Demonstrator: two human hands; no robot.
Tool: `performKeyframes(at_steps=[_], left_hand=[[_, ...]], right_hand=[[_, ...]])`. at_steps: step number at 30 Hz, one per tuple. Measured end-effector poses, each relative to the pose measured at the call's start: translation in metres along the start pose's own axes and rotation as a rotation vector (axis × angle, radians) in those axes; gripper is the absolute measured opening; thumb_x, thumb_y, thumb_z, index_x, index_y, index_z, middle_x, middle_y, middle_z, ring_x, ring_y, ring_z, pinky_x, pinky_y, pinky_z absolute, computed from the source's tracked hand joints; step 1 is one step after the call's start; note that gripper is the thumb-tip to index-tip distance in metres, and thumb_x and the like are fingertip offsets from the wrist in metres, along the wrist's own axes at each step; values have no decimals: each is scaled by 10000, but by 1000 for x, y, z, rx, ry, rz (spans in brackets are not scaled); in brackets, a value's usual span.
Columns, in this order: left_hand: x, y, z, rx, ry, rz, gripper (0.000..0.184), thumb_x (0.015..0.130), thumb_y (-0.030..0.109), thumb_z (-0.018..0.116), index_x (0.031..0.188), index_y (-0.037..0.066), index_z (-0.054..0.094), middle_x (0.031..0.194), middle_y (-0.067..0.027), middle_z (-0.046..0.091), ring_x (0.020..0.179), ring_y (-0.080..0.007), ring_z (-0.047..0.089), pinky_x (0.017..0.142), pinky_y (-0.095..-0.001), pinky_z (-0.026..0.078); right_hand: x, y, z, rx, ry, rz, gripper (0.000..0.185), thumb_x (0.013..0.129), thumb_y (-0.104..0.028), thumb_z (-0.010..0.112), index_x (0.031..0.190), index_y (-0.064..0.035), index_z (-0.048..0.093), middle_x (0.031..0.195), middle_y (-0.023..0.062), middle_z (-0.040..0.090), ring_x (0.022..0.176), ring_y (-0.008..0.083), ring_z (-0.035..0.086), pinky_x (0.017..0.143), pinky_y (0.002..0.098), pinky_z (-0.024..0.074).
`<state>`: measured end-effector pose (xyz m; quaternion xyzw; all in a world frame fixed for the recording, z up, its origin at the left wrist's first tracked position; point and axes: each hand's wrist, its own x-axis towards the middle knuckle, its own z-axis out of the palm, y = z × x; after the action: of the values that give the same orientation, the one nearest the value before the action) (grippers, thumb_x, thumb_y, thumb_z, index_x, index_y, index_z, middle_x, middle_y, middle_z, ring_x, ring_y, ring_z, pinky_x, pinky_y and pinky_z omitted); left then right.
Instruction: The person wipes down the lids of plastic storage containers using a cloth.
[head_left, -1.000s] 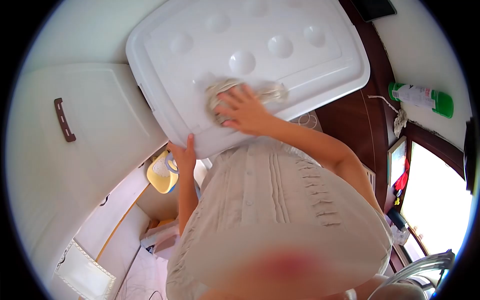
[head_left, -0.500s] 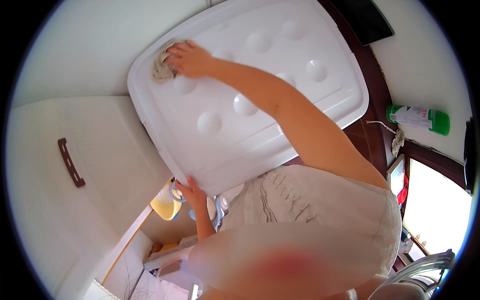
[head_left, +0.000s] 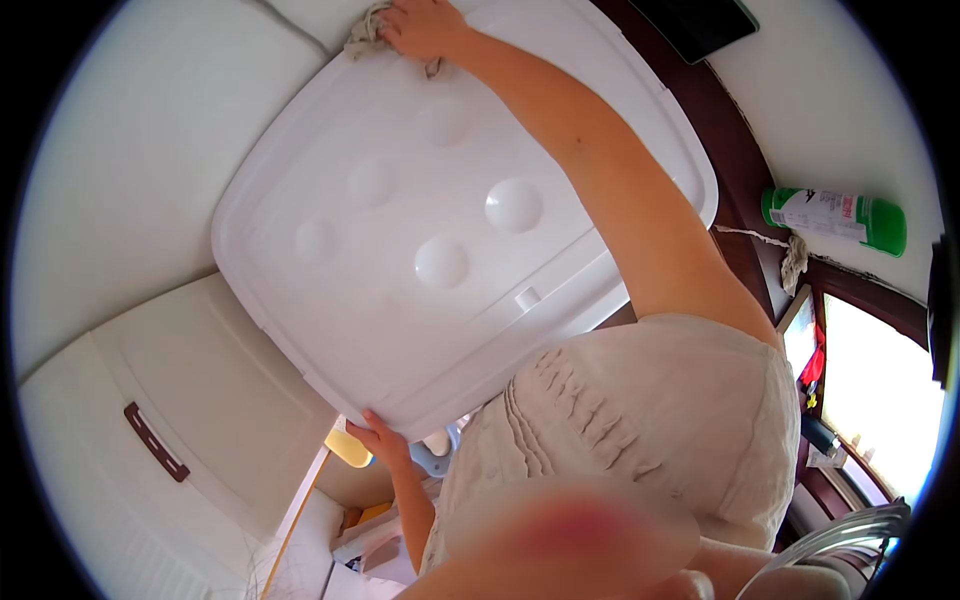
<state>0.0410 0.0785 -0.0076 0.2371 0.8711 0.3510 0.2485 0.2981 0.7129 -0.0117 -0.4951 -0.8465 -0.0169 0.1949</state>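
A large white plastic lid (head_left: 340,280) with rounded bumps fills the middle of the head view, tilted up in front of my torso. At its far edge, my right hand (head_left: 425,28) presses a crumpled grey-beige cloth (head_left: 366,34) against the surface, fingers closed over it. The lid's near left corner is held by my left hand (head_left: 383,440), its thumb showing near the rim and the other fingers partly hidden. My right arm stretches across the lid and covers part of it.
To the left is a pale storage box or cabinet (head_left: 230,400) with a brown handle (head_left: 156,441). A green-and-white bottle (head_left: 835,218) lies at the right beside a twisted rag (head_left: 793,262). A black flat panel (head_left: 697,25) is at the top right. Something yellow (head_left: 347,447) shows below the lid.
My right hand has moved the cloth up to the far edge of the lid. The lid sits a little lower and further left in view; my left hand keeps its corner.
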Motion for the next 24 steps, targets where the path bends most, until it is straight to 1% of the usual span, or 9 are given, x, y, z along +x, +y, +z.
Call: performKeyframes(at_steps=[4,5,6,8,12,15,18,20,24], left_hand=[[4,-9,-1,38,14,45,591,1061,381,475,1449,-36,314,1356,-217,502,1177,-289,552,992,-378,460],[3,-8,-1,35,6,30,590,1060,377,476,1450,-36,313,1356,-219,500,1179,-288,550,991,-378,461],[2,-7,-2,33,-6,14,590,1060,373,478,1450,-37,312,1356,-221,498,1180,-286,547,989,-378,462],[3,-14,-2,-2,-20,21,619,1057,382,479,1466,-43,292,1380,-231,483,1206,-297,536,1006,-386,452],[-1,1,-1,16,-24,2,670,1046,421,483,1473,-56,283,1398,-252,472,1218,-319,536,1008,-397,456],[2,-5,-1,25,-17,31,623,1056,375,475,1465,-54,283,1361,-249,497,1174,-305,561,976,-385,476],[3,-6,-4,42,-42,3,644,1053,380,472,1474,-62,267,1386,-266,485,1194,-325,561,979,-392,482],[0,2,-3,35,-51,18,672,1044,409,479,1463,-75,274,1379,-275,484,1190,-339,564,974,-404,486],[-3,13,-4,28,-76,53,715,1033,425,489,1455,-103,253,1376,-303,473,1188,-364,564,962,-426,499]], right_hand=[[-1,79,-47,-186,-187,198,481,996,-391,401,1252,-52,626,1354,153,585,1315,342,477,1091,563,338],[-5,123,-25,-248,20,202,465,1000,-376,392,1226,-51,635,1332,144,594,1291,332,491,1055,558,365],[-19,141,-43,-187,88,245,469,1008,-372,383,1251,-40,608,1353,151,577,1312,324,477,1076,556,361],[-38,186,-46,-171,-103,324,474,1046,-334,355,1377,-37,517,1466,185,485,1361,347,436,1117,561,338],[-113,183,-70,-69,-102,400,464,1055,-302,353,1391,-19,502,1509,203,432,1367,351,431,1118,524,351],[-178,176,-96,-215,-118,302,458,1046,-294,368,1352,4,531,1500,218,434,1362,356,434,1112,491,366],[-253,159,-129,-362,-197,274,397,1022,-247,429,1261,28,588,1397,228,527,1317,372,474,1101,483,380],[-302,150,-149,-236,-116,377,439,996,-200,520,1408,-54,474,1408,149,505,1262,366,503,1068,472,410],[-390,119,-184,-306,-30,375,459,1001,-203,514,1422,-31,452,1350,190,533,1176,377,562,1040,459,440]])
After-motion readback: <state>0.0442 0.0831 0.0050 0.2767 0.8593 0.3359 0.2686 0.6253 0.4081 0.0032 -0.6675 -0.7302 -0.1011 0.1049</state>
